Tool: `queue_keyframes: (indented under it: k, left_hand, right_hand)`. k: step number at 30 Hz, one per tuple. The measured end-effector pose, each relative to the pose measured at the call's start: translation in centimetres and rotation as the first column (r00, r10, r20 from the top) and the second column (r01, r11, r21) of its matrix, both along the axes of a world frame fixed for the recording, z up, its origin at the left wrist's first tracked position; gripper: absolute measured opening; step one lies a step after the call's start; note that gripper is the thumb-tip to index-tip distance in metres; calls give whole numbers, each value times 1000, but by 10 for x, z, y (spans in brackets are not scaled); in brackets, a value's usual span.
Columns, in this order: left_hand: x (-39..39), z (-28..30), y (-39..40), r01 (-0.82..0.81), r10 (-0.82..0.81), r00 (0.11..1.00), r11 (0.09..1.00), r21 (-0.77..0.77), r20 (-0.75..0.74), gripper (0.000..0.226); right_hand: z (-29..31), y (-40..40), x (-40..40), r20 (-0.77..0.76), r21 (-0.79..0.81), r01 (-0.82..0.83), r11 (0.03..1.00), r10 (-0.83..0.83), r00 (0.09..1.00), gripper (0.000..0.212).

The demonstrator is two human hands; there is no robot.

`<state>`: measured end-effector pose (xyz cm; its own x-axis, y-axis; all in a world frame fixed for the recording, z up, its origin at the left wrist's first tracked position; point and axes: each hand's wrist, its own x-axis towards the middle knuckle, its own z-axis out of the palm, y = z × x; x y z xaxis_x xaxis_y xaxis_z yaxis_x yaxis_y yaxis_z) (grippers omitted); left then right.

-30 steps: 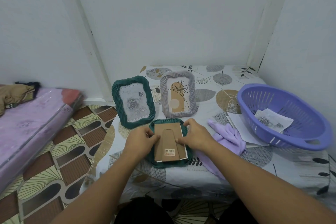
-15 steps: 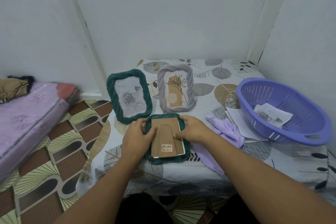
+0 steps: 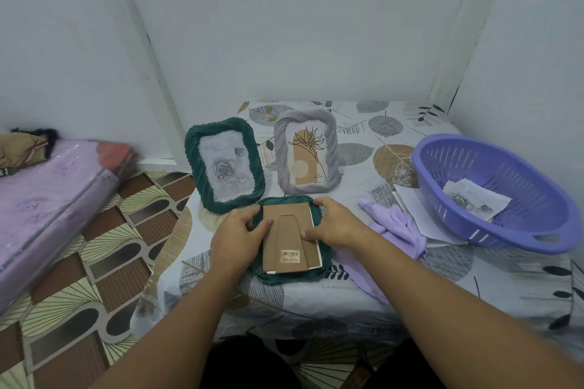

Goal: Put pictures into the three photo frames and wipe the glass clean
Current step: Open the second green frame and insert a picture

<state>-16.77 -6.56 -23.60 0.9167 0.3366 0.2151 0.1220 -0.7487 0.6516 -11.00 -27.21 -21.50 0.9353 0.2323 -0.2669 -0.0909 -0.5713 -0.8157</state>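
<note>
Seating the brown cardboard backing board [image 3: 286, 238] into the face-down dark green ribbed photo frame [image 3: 319, 273] risks skewing or buckling it if side pressure is uneven. Left hand [image 3: 235, 240] and right hand [image 3: 336, 224] press curled fingertips against opposite edges. The frame lies at the leaf-print tablecloth's [image 3: 363, 148] front edge, long axis running front to back, stand foot pointing toward the person.
</note>
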Motion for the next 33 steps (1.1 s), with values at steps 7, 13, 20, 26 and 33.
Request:
queue_keyframes:
  k: [7, 13, 20, 26, 33]
  left_hand:
    - [2, -3, 3, 13, -13, 1000, 1000, -15, 0, 48]
    - [3, -4, 4, 12, -12, 1000, 1000, -8, 11, 45]
    - [2, -5, 3, 6, -6, 1000, 1000, 3, 1, 47]
    - [2, -3, 1, 34, -34, 999, 999, 17, -18, 43]
    - [2, -4, 2, 6, -6, 1000, 1000, 5, 11, 45]
  right_hand:
    - [-1, 0, 0, -28, 17, 7, 1000, -7, 1000, 88]
    - [-5, 0, 1, -36, 30, 17, 999, -16, 999, 92]
    - [-4, 0, 0, -57, 15, 13, 1000, -12, 998, 92]
    - [-11, 1, 3, -58, 38, 24, 999, -21, 998, 99]
    - [-6, -1, 1, -37, -28, -12, 1000, 11, 999, 94]
